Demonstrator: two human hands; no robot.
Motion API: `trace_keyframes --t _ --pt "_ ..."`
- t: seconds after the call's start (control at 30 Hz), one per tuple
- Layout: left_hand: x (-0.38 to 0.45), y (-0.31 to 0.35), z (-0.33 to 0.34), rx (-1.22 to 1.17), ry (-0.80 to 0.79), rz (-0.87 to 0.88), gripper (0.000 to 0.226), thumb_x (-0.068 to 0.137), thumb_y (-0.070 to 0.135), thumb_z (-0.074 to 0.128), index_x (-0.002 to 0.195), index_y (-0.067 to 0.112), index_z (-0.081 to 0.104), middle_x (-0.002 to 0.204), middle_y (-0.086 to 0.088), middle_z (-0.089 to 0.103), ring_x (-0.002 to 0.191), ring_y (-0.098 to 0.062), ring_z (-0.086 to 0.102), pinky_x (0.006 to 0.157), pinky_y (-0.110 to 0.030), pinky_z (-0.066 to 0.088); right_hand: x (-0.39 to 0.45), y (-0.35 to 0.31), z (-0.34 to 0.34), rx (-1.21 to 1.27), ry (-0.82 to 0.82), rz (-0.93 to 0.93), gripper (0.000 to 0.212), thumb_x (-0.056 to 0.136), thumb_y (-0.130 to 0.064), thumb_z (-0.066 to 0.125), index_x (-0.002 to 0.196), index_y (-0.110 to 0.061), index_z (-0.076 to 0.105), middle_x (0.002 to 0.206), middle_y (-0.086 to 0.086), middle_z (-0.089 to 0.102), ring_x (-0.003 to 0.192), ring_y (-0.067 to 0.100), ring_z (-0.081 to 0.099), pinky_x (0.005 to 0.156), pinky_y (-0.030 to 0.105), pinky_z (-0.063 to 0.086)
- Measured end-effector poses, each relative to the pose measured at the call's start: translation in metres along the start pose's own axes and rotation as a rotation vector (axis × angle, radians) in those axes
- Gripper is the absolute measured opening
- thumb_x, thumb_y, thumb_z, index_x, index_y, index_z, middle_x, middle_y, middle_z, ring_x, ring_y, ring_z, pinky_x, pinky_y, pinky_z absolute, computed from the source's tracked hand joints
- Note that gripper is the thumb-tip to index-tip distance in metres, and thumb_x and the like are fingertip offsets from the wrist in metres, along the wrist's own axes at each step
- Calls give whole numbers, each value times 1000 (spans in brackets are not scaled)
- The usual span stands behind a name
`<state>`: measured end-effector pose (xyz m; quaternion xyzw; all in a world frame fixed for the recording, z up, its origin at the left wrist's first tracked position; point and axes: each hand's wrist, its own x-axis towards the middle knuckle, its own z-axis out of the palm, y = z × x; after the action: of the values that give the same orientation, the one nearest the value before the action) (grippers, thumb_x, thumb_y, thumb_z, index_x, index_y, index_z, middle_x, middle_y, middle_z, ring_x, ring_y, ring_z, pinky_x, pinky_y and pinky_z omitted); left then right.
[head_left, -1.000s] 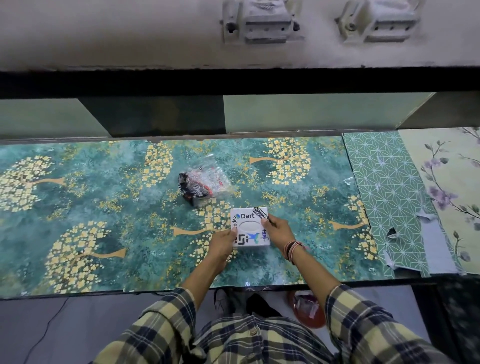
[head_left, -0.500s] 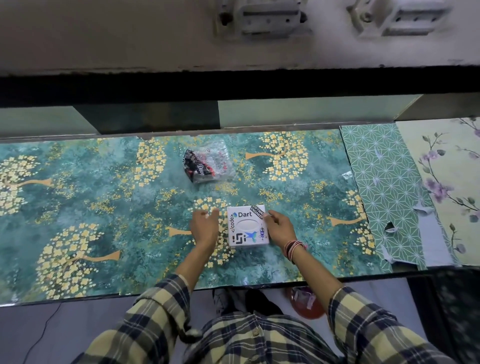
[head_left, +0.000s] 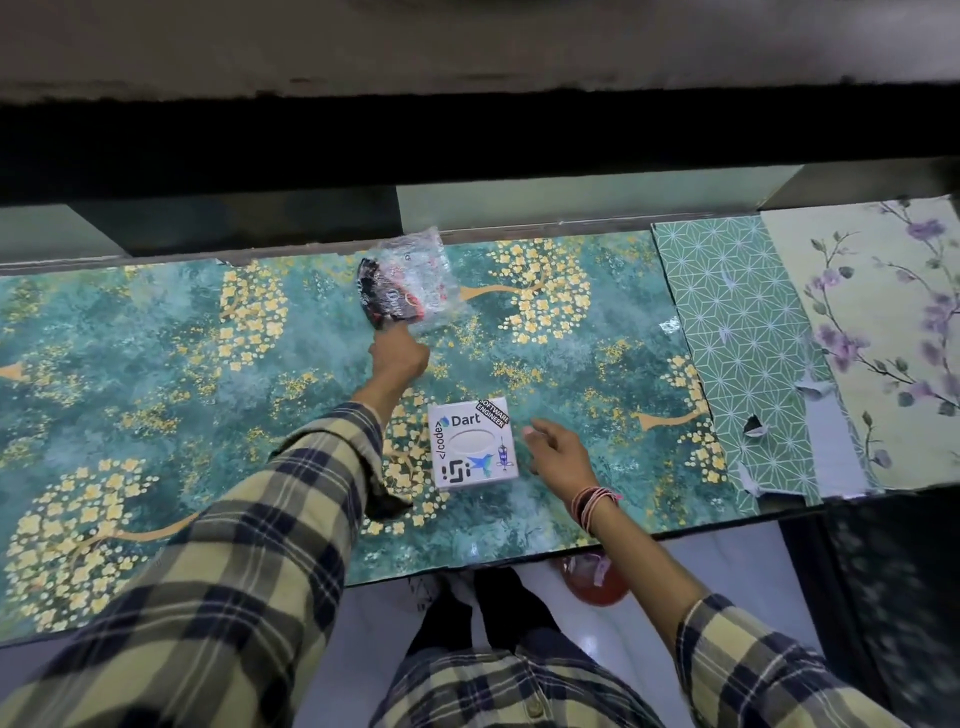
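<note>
A white square box (head_left: 472, 444) with stickers reading "Dart" and "code" lies flat near the front of the table. My right hand (head_left: 558, 452) hovers just to its right with relaxed fingers, not touching it. My left hand (head_left: 400, 356) is stretched out to the far side of the table. Its curled fingers pinch the near edge of a clear plastic packet (head_left: 410, 291) with black and red contents. The packet lies close to the table's back edge.
The table (head_left: 156, 364) is covered in teal paper with golden trees. A green geometric sheet (head_left: 737, 338) and a pale floral sheet (head_left: 883, 338) cover its right end. A dark ledge runs behind. A reddish object (head_left: 592, 579) sits on the floor below the front edge.
My left hand left the box's left side and reached forward to the plastic packet. My right hand let go of the box and drew slightly right. The box stayed in place.
</note>
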<state>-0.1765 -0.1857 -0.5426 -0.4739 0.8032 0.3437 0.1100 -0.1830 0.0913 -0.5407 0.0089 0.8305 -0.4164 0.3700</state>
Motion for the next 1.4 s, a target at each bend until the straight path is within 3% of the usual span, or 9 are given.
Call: trace_keyframes --t 0.17,0.3,0.53,0.67,0.87,1.03,1.13,1.3,1.4 --pt "-1 -18 4 -206 102 -72 43 89 -9 57 132 -5 61 129 -20 64 104 -35 69 88 -34 59 0 2 -4 7 0 3 55 92 -48 59 135 -15 62 121 8 69 109 29 68 98 54 55" --pt "-4 -28 -3 -195 157 -33 42 86 -10 57 127 0 65 128 -29 63 91 -33 67 79 -44 63 1 -6 0 30 -13 4 52 93 -43 59 134 -10 62 115 9 69 107 27 67 100 56 54" --pt "-6 -14 -14 -8 -7 -9 79 92 -12 43 160 27 32 169 -25 -2 152 -51 14 112 -53 40 -1 -11 6 33 -39 7 46 97 -36 60 135 -9 60 119 13 71 108 30 69 98 55 55" --pt "6 -21 -4 107 -37 4 60 93 4 52 152 11 48 155 -23 43 136 -42 49 114 -46 43 -8 -7 3 22 -33 3 41 99 -33 59 132 -9 62 120 13 71 106 28 69 96 54 56" --pt "-33 -24 -6 -248 99 15 9 85 3 76 93 4 73 101 -10 73 71 -20 61 66 -33 54 -8 -10 0 51 -12 -12 36 98 -32 59 125 -8 65 113 13 73 101 30 71 92 57 57" --pt "-76 -31 -6 -275 160 251 37 88 10 67 124 2 70 131 -19 67 113 -34 65 102 -52 54 -7 -39 3 224 -33 -64 58 97 -41 64 143 -10 48 124 17 68 106 33 71 85 50 62" --pt "-106 -32 -3 -257 99 484 27 93 23 69 112 6 77 123 -17 70 101 -26 67 94 -46 58 -2 -62 0 349 -42 -98 90 88 -55 69 159 -25 22 144 12 53 116 33 67 88 51 61" --pt "-139 -33 3 -346 -28 670 23 92 28 76 83 7 77 86 -5 71 80 -18 67 70 -37 59 -1 -83 -11 232 63 -208 48 95 7 50 140 -9 56 136 14 63 104 29 64 78 34 54" --pt "-154 -23 3 -535 -45 545 23 87 21 80 98 9 64 101 -4 66 84 -19 67 68 -34 58 -20 -83 -9 230 -122 -245 48 87 21 42 116 -3 71 107 14 77 85 30 67 73 47 59"
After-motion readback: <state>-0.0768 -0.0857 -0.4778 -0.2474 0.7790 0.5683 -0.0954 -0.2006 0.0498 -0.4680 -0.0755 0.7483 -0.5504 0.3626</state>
